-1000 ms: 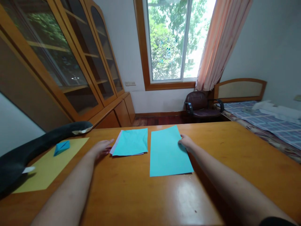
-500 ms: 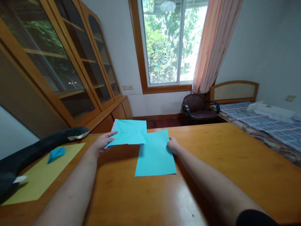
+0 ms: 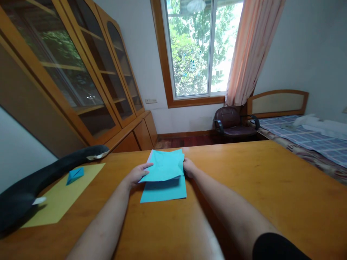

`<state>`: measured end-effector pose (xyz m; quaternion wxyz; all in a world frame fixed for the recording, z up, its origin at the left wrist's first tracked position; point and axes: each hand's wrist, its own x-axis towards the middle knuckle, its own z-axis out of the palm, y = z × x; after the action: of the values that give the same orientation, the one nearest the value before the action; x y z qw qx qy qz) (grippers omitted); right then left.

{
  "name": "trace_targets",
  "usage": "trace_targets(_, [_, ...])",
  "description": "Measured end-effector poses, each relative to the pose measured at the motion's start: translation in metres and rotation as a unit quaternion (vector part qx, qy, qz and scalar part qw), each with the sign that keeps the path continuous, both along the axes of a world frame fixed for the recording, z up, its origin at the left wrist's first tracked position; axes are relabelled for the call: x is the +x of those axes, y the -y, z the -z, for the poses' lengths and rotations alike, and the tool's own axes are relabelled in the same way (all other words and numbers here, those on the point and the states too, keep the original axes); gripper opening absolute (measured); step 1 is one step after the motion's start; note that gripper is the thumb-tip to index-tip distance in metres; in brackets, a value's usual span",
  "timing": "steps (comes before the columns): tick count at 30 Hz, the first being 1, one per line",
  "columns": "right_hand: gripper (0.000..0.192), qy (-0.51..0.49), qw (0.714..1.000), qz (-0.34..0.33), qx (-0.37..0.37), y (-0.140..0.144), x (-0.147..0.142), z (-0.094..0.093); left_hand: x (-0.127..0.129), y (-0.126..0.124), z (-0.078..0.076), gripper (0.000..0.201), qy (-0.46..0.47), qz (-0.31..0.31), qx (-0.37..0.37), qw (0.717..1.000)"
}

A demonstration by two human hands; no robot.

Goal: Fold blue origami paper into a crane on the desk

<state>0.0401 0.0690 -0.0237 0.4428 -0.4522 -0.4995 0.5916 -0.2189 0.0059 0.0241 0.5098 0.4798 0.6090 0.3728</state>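
Note:
A creased light-blue stack of paper (image 3: 166, 164), with a pale lilac edge showing at its left, is pinched at that edge by my left hand (image 3: 138, 174). Beneath it lies a flat light-blue sheet of paper (image 3: 164, 193), its upper part covered by the stack. My right hand (image 3: 189, 168) is closed at the right edge of the papers, gripping the lower sheet; its fingertips are partly hidden. Off to the left, a small folded blue paper piece (image 3: 75, 175) rests on a yellow sheet (image 3: 61, 202).
Both hands work over a wooden table (image 3: 244, 187). A black curved armrest-like object (image 3: 24, 195) lies along the table's left side. Farther off are a glass-fronted cabinet (image 3: 89, 90), a brown office chair (image 3: 230, 121) and a bed (image 3: 314, 133).
My left hand has brought the creased stack rightward and lower over the flat sheet. My right hand and the flat sheet have shifted left, and the papers now overlap much more.

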Motion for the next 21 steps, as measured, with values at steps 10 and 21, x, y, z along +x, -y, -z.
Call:
trace_targets(10, [0.039, 0.227, 0.969, 0.035, 0.090, 0.021, 0.043, -0.009, 0.022, 0.011, -0.002, 0.062, -0.517, -0.007, 0.085, 0.852])
trace_targets(21, [0.040, 0.388, 0.864, -0.067, 0.314, 0.072, 0.038, -0.003, 0.134, 0.043, 0.035, 0.066, -0.570, 0.103, 0.104, 0.809])
